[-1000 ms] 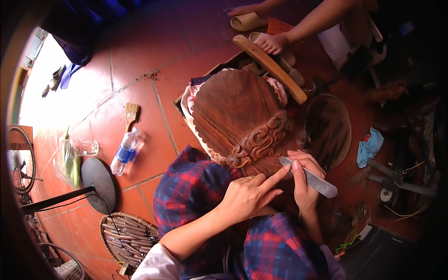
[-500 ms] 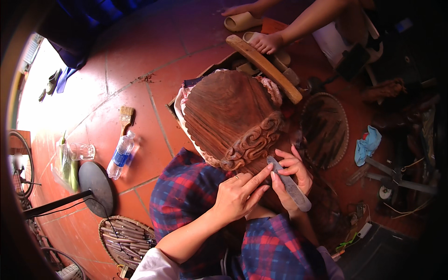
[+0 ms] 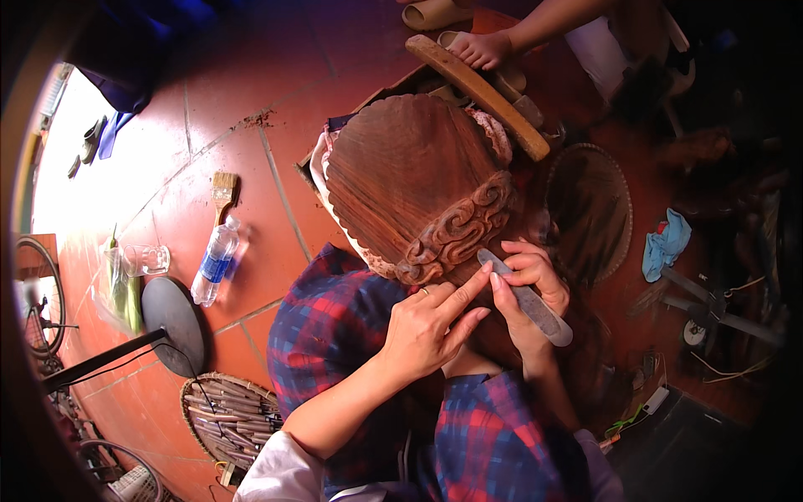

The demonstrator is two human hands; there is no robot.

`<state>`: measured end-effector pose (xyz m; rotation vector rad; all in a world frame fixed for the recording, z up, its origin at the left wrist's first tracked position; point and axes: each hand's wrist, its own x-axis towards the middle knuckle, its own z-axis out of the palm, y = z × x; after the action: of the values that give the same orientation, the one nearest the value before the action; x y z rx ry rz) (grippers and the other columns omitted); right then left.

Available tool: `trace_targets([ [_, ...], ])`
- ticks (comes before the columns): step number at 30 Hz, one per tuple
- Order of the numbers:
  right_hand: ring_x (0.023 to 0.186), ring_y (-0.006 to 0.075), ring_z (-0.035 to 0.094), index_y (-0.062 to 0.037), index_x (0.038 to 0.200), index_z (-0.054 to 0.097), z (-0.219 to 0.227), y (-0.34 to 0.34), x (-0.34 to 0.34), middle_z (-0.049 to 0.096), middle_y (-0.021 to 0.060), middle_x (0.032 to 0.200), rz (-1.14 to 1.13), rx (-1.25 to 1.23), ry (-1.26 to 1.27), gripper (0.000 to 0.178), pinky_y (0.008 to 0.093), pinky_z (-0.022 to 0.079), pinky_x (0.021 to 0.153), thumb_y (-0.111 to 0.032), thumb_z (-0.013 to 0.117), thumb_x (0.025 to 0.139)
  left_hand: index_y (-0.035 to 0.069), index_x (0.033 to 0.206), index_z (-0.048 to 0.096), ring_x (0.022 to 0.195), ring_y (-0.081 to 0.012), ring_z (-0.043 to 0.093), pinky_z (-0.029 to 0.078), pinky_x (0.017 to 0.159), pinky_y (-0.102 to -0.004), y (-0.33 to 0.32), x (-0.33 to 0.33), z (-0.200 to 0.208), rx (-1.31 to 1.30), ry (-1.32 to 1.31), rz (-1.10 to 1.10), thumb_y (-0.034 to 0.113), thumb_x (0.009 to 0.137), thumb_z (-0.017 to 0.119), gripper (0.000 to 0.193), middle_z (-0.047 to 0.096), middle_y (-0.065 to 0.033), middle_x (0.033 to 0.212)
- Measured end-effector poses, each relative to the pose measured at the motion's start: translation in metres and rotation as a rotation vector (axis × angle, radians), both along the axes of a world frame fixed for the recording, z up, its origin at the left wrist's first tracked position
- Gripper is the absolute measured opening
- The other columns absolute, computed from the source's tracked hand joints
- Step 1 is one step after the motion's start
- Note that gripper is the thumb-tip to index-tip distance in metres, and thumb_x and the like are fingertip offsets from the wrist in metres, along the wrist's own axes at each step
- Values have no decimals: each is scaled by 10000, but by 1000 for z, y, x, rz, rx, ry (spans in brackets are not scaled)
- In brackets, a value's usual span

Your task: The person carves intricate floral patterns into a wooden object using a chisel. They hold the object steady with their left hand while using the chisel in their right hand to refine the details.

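My right hand (image 3: 535, 289) grips a flat grey sharpening stone (image 3: 535, 308), a narrow bar with rounded ends, slanting down to the right between thumb and fingers. My left hand (image 3: 427, 326) has its index finger stretched out, its tip touching the upper end of the bar; the thumb points the same way and the other fingers are partly hidden. Just beyond both hands, a carved dark wooden panel (image 3: 401, 167) with a scalloped edge and scroll relief (image 3: 460, 226) rests on pale cloth (image 3: 320, 163) above my plaid-covered legs (image 3: 326, 318).
A wooden bar (image 3: 477, 92) crosses behind the panel, near another person's foot (image 3: 481, 50). On the tiled floor at left lie a brush (image 3: 223, 194), a water bottle (image 3: 215, 263), a glass (image 3: 146, 259) and a round black stand base (image 3: 174, 326). A basket (image 3: 219, 376) holds many handled tools.
The whole view has shifted slightly, so the panel and floor things sit higher. The stone is tilted a little more to the right in my right hand; my left fingertip stays at its end.
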<state>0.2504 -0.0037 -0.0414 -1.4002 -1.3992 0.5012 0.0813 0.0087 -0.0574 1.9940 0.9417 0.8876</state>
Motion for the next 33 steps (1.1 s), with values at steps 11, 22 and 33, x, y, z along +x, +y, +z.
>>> trace_targets([
  [11,919,292,673,-53,766,589,-1,-10,10,647,73,803,100,45,-150,190,426,525,869,28,754,718,133,1412,561,626,-223,543,480,576,-341,-12,4,-12,91,12,30,305,867,729,596,484,-53,745],
  [22,878,279,667,-53,756,592,4,-8,3,646,75,812,35,49,-127,197,477,512,937,39,759,706,117,1399,576,665,-240,508,470,611,-350,-8,1,-3,-7,47,-7,263,834,758,611,469,-68,752],
  [33,860,264,674,-54,779,591,2,-2,0,663,79,842,39,69,-192,203,527,486,988,38,758,710,113,1397,575,661,-237,533,467,591,-354,-2,3,-5,-10,26,25,250,835,756,606,491,-74,764],
])
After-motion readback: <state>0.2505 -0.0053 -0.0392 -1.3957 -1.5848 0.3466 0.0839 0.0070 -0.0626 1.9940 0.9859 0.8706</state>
